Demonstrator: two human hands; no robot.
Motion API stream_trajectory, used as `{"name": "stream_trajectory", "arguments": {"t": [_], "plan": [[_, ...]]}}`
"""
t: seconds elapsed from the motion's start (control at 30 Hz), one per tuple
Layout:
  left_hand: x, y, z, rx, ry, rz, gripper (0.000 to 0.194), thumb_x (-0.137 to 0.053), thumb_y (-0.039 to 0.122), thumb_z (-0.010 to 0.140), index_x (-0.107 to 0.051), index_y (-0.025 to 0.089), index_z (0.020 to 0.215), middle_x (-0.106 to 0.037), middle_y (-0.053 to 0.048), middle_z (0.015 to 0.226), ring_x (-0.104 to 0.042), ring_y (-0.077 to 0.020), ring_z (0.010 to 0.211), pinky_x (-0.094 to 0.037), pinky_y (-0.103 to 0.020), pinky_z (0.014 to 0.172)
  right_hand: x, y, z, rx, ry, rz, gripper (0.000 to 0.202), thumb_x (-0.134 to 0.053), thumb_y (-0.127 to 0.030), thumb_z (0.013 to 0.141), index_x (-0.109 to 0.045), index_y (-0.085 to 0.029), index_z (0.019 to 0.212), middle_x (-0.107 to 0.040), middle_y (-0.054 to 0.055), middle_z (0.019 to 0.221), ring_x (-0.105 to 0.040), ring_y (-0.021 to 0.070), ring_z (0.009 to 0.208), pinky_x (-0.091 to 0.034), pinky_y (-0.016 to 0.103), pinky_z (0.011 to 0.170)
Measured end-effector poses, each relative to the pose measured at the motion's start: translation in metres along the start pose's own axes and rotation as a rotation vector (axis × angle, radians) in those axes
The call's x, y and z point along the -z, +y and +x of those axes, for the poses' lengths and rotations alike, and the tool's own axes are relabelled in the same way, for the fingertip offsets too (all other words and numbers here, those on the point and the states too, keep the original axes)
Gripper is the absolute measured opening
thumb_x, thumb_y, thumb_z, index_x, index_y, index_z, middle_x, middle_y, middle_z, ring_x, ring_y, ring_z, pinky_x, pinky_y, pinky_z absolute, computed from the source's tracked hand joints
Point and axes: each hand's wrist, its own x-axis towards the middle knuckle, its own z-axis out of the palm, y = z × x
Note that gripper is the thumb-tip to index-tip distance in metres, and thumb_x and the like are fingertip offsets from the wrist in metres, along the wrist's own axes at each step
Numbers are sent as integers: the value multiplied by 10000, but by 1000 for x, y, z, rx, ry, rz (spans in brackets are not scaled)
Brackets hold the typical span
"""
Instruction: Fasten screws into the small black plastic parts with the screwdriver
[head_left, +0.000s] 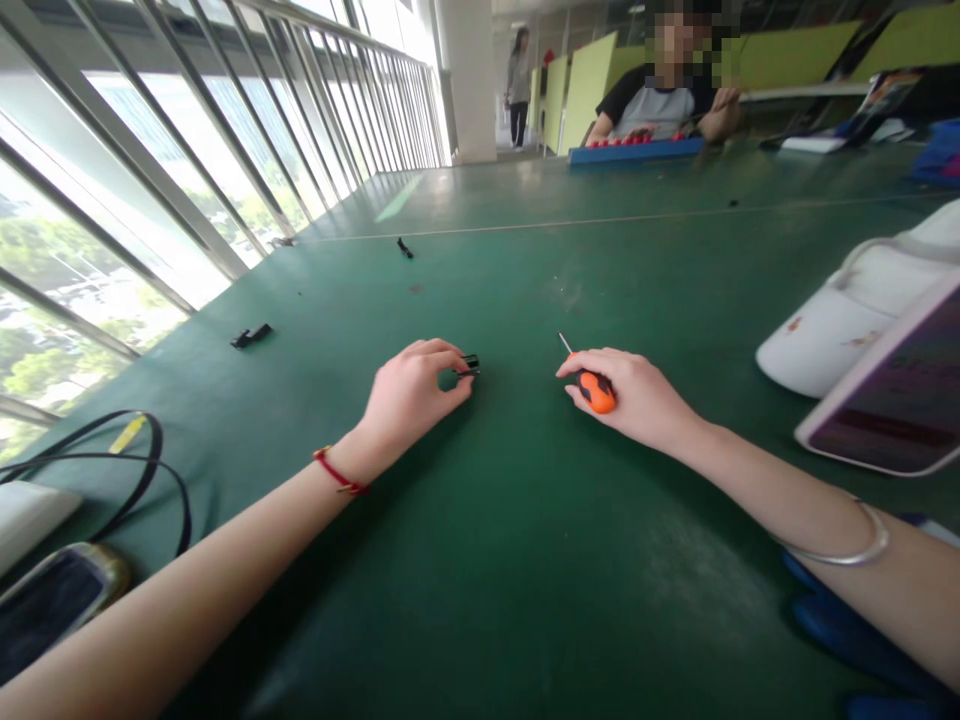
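Note:
Near the middle of the green table (480, 560), my left hand (420, 385) pinches a small black part (470, 362) between thumb and fingertips. Its exact kind is too small to make out. To the right, my right hand (630, 395) is wrapped round an orange-and-black screwdriver (598, 391). The thin metal shaft points away from me and slightly left, touching nothing I can see. A gap of bare tabletop separates the two hands. Two more small black pieces lie farther off: one black piece (251, 336) at the left and another black piece (405, 248) toward the back.
A phone (64, 600) and black cable (154, 450) lie at the left. On the right stand a white rounded object (832, 330) and a tablet-like screen (892, 400). Metal railings (300, 110) border the left. Across the table sits a person (660, 100) behind a blue tray (634, 152).

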Motion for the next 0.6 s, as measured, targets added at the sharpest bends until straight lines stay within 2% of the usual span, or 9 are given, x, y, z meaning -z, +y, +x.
{"name": "stream_trajectory", "arguments": {"t": [0.13,0.27,0.43,0.6], "plan": [[32,-47,-18,282,-19,261,264,-496,372,802,-685,191,831,-671,-31,1024,-613,-226,869,-457,-311,703,-2,0,0,25,-20,-39,174,-543,-209,770,-627,-216,922,-674,30,887,-585,187,817,-445,360,781],[56,-88,-22,440,-123,464,376,-442,456,804,-687,179,877,-656,-58,1045,-597,-263,855,-381,-292,590,-4,1,1,49,-40,-67,198,-566,-162,739,-628,-224,917,-672,24,907,-577,188,837,-428,359,802],[68,-120,-29,564,-191,367,387,-504,486,750,-690,188,912,-680,-46,973,-597,-243,878,-380,-266,646,-4,2,0,58,-56,-85,224,-571,-137,728,-626,-226,926,-671,16,912,-569,183,837,-425,349,798],[78,-151,-42,682,-182,282,460,-541,541,708,-683,184,962,-691,-31,911,-609,-224,861,-399,-247,671,-4,1,1,62,-61,-102,218,-568,-143,735,-623,-223,930,-673,16,913,-573,184,836,-424,347,795]]}}
